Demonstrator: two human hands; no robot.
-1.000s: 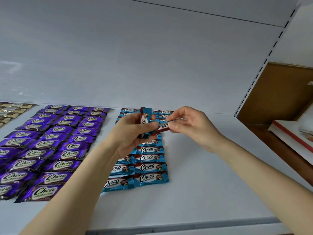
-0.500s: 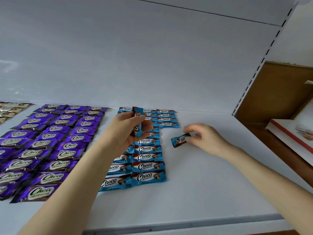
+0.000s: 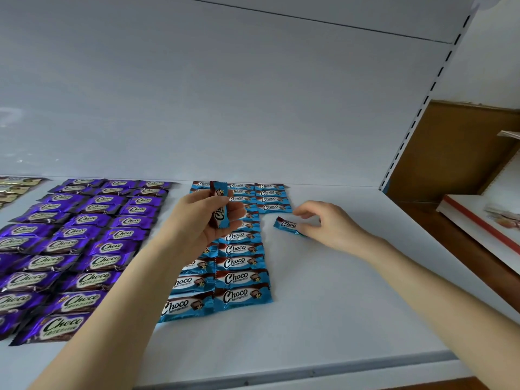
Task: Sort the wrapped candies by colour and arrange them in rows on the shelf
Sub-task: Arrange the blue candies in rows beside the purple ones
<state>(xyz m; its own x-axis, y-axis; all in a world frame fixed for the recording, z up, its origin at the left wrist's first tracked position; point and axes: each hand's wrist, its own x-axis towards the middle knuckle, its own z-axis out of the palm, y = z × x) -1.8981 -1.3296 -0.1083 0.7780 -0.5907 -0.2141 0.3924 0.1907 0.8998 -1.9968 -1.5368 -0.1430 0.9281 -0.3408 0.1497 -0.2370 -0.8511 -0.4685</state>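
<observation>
wrapped candies of the blue sort are the concern: one blue candy (image 3: pixel 287 225) lies askew on the white shelf (image 3: pixel 351 305), just right of the blue block (image 3: pixel 242 277) and just below the short third column (image 3: pixel 270 198), not yet squared to it. the right hand (image 3: pixel 334 228) has curled fingers over its right end, apparently pinching it against the shelf, with the index finger lifted. the left hand (image 3: pixel 202 220) is raised over the block and grips a second blue candy (image 3: pixel 220 211) upright between thumb and fingers. the purple block (image 3: pixel 84 243) sits well apart to the left, with gold candies (image 3: pixel 14 187) at the far edge. each piece looks light, with a small firm core and glossy foil that should slide readily on the smooth shelf. the crimped ends are thin and floppy. my judgement: hold it across the middle, by the long sides, for turning, since a tug at a crimp would only swing it, and a careless nudge could shunt the neighbours out of line.
</observation>
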